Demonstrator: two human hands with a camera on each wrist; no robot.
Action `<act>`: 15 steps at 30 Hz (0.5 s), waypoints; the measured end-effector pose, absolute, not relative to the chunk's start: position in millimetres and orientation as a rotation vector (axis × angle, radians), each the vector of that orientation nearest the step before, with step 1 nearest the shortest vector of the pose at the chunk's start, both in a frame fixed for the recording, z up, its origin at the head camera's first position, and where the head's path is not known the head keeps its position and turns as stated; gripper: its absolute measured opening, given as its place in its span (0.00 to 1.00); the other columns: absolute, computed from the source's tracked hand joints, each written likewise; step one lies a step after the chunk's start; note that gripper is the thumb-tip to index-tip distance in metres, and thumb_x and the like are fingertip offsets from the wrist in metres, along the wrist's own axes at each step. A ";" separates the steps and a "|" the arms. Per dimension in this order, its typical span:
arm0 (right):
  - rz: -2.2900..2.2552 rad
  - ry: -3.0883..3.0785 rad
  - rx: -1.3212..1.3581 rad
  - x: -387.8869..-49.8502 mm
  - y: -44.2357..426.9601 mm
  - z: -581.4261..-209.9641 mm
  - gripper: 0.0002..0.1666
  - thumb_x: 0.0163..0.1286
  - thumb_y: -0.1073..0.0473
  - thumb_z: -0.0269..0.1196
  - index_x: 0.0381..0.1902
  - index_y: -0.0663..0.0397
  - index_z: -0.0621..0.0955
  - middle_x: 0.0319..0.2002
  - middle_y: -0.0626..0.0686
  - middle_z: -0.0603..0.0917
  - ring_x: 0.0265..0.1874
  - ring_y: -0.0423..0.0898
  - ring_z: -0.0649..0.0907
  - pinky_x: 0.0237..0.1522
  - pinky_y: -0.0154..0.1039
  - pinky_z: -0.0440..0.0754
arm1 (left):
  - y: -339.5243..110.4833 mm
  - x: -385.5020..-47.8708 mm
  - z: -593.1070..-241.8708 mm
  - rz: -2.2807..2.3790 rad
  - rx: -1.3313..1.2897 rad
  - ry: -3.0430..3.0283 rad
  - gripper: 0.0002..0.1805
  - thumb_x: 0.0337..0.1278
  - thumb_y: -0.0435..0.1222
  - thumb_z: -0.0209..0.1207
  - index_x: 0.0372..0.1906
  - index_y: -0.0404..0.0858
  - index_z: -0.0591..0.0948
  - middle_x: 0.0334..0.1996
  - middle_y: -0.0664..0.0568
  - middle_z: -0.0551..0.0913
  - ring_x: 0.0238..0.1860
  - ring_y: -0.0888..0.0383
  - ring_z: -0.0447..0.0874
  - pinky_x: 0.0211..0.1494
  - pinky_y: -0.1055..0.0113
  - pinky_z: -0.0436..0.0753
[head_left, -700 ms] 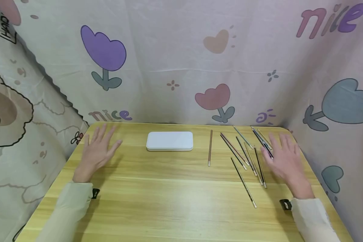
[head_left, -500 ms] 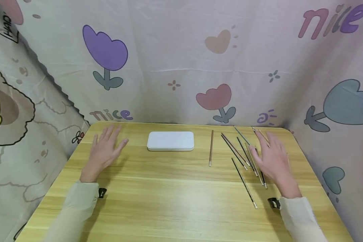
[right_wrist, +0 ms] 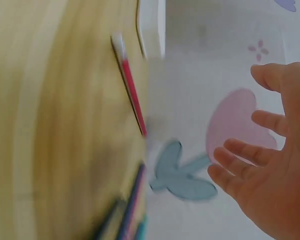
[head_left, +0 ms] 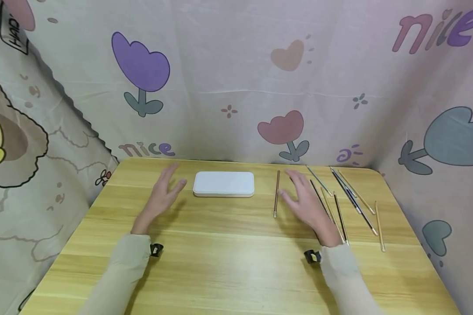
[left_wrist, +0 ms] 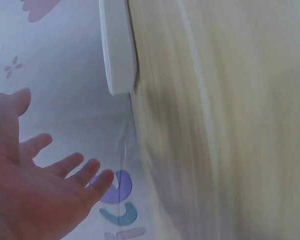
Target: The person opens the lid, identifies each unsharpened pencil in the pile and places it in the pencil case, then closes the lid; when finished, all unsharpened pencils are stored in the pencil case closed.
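Observation:
A white flat rectangular case [head_left: 224, 183] lies at the back middle of the table, and its edge [left_wrist: 119, 50] also shows in the left wrist view. To the left of the case, my left hand [head_left: 160, 199] is held with fingers spread and nothing in it. My right hand [head_left: 307, 203] hovers over part of the scattered pencils, fingers extended, holding nothing. Just left of it lies a red pencil [head_left: 277, 194], seen too in the right wrist view as a red pencil [right_wrist: 132, 95] with a pale end. Some pencils are hidden behind the right hand and forearm.
Several dark and natural-wood pencils [head_left: 351, 192] lie at the right side, with a teal pencil [head_left: 319, 180] near the back edge. One wooden pencil [head_left: 380, 227] lies close to the right edge. A printed cloth [head_left: 220, 65] hangs behind the wooden table [head_left: 228, 271].
Both hands have moved inward toward the white case. The right hand has left the rightmost pencils, uncovering them, and now covers the middle ones. The pencils look unmoved.

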State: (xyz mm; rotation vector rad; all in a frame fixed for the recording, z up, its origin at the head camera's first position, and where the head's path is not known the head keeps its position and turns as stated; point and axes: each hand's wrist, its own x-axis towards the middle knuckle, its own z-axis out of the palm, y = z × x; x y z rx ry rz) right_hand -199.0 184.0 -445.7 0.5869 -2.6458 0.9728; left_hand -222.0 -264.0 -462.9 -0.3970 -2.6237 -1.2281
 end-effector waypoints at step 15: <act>1.492 -2.556 0.610 -219.4 113.0 -481.3 0.40 0.74 0.55 0.66 0.78 0.55 0.63 0.75 0.59 0.66 0.69 0.65 0.71 0.69 0.59 0.72 | -230.1 -217.5 -484.3 -1.906 -0.228 -2.540 0.40 0.75 0.41 0.59 0.82 0.37 0.53 0.81 0.38 0.49 0.79 0.36 0.49 0.80 0.44 0.55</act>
